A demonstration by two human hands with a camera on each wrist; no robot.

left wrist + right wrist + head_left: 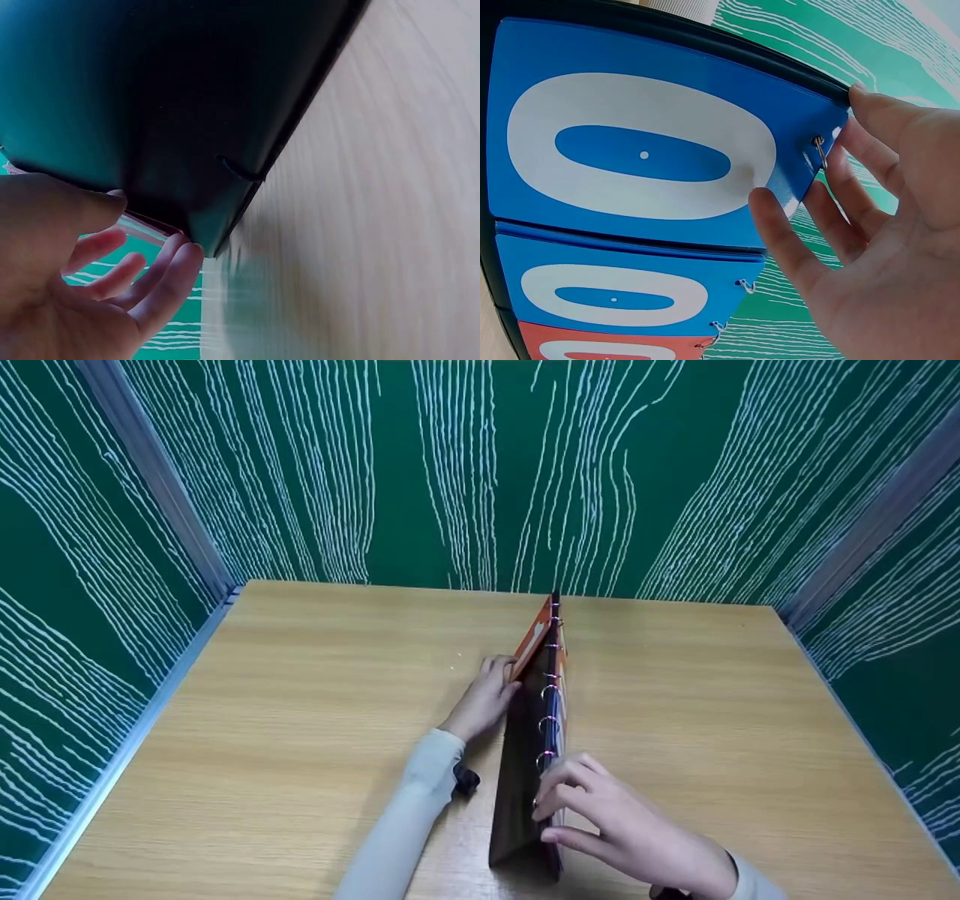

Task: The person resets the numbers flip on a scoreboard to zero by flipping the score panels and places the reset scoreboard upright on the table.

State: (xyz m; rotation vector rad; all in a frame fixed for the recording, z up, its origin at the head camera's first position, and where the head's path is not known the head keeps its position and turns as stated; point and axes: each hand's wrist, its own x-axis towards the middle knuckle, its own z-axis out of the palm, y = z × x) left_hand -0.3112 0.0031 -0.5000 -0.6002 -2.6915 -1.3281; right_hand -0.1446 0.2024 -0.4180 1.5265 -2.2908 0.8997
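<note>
A black flip scoreboard [517,780] stands tent-like on the table, metal rings [549,724] along its top edge. In the right wrist view its face carries a large blue zero card [667,202], a smaller blue zero card [562,315] and an orange zero card [540,341]. My left hand [484,701] grips the far left side by an orange part, thumb and fingertips at the edge of the dark panel [202,112]. My right hand [607,817] is at the near end of the top edge, fingers loosely bent and spread around the big card's ringed edge, some fingertips behind it.
The wooden table [300,720] extends on both sides of the scoreboard. Green walls [675,457] with white wavy lines surround it at the back and sides. A dark wrist strap piece [466,780] shows beside the left sleeve [405,810].
</note>
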